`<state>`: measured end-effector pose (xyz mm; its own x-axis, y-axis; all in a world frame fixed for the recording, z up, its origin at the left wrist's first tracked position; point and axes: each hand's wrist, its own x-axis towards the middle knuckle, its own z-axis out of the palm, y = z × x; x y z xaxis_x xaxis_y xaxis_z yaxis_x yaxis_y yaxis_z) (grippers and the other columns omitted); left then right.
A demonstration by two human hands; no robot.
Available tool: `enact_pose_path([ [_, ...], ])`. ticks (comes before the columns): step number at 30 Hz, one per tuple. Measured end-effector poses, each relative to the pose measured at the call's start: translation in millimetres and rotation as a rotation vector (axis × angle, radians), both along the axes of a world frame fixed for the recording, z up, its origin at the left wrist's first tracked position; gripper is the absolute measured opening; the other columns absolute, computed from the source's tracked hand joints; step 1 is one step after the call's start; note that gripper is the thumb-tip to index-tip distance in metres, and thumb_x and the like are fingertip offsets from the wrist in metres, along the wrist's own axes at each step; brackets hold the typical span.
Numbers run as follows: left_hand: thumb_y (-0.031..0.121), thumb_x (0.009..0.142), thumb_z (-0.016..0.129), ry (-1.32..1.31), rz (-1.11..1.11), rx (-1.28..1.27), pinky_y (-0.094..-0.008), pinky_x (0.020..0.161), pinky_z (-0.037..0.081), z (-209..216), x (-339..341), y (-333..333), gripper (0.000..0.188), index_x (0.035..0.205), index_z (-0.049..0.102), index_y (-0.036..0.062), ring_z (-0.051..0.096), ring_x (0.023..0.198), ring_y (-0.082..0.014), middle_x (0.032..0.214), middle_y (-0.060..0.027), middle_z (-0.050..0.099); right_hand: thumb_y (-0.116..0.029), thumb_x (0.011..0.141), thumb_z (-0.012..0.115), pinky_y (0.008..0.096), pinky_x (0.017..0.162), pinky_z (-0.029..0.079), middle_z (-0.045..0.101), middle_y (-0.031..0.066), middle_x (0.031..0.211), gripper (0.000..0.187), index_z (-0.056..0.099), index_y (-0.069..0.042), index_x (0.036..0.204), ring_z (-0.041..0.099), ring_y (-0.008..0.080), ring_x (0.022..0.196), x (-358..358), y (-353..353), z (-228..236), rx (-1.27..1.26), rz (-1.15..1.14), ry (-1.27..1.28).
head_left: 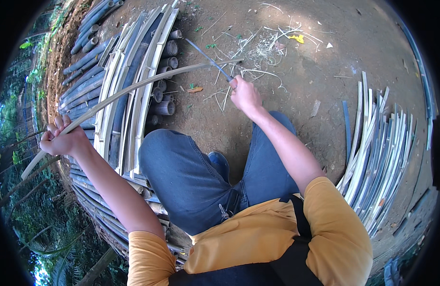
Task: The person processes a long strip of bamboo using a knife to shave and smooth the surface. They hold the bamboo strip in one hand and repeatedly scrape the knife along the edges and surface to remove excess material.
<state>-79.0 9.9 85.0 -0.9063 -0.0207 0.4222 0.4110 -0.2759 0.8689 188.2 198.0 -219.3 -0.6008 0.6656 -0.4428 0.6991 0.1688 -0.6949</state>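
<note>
My left hand [63, 139] grips a long, thin bamboo strip [134, 88] that arcs from the lower left up toward the middle of the view. My right hand [244, 94] holds the handle of a long knife [208, 58] whose blade crosses the far end of the strip. I sit with my knees in blue jeans [191, 176] spread below the strip.
A stack of split bamboo slats and dark poles [129, 95] lies on my left. Another pile of pale and green slats [377, 162] lies on my right. Shavings [263, 47] litter the bare earth ahead. Greenery drops away at the far left.
</note>
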Motion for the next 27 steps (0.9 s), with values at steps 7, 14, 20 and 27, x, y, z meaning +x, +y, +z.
enact_pose_path([
  [7, 0.023, 0.078, 0.04, -0.016, 0.021, -0.044, -0.0295, 0.048, 0.024, 3.3, -18.4, 17.7, 0.029, 0.06, 0.017, 0.0179, 0.027, 0.051, -0.0145, 0.054, 0.0002, 0.024, -0.016, 0.093, 0.06, 0.0527, 0.072, 0.055, 0.07, 0.0218, 0.084, 0.016, 0.057, -0.005, 0.105, 0.07, 0.0403, 0.084, -26.8, 3.0, -20.9, 0.089, -0.018, 0.007],
  [14, 0.024, 0.075, 0.04, -0.019, -0.099, -0.024, -0.0279, 0.047, 0.025, -0.9, -52.3, 2.8, 0.027, 0.057, 0.021, 0.0184, 0.028, 0.049, -0.0135, 0.053, 0.0006, 0.027, -0.023, 0.099, 0.055, 0.0514, 0.08, 0.056, 0.071, 0.0209, 0.095, 0.021, 0.057, -0.006, 0.112, 0.07, 0.0383, 0.094, -23.8, 23.7, -41.4, 0.062, -0.083, -0.169],
  [20, 0.022, 0.076, 0.038, 0.002, -0.259, -0.02, -0.0282, 0.048, 0.027, 2.2, -72.8, -8.4, 0.024, 0.058, 0.023, 0.0168, 0.029, 0.049, -0.0137, 0.053, -0.0008, 0.029, -0.021, 0.095, 0.057, 0.0501, 0.087, 0.054, 0.071, 0.0219, 0.101, 0.026, 0.058, -0.006, 0.116, 0.069, 0.0384, 0.1, -22.3, 0.5, -29.3, 0.068, 0.024, -0.243],
  [27, 0.02, 0.074, 0.039, 0.039, -0.41, 0.02, -0.0275, 0.048, 0.028, 8.6, -76.9, -10.3, 0.023, 0.058, 0.022, 0.017, 0.03, 0.05, -0.0147, 0.053, -0.0016, 0.029, -0.018, 0.091, 0.059, 0.0501, 0.089, 0.053, 0.07, 0.0217, 0.105, 0.026, 0.063, -0.012, 0.116, 0.067, 0.0393, 0.102, -32.1, 4.5, -47.5, 0.041, -0.075, -0.173],
])
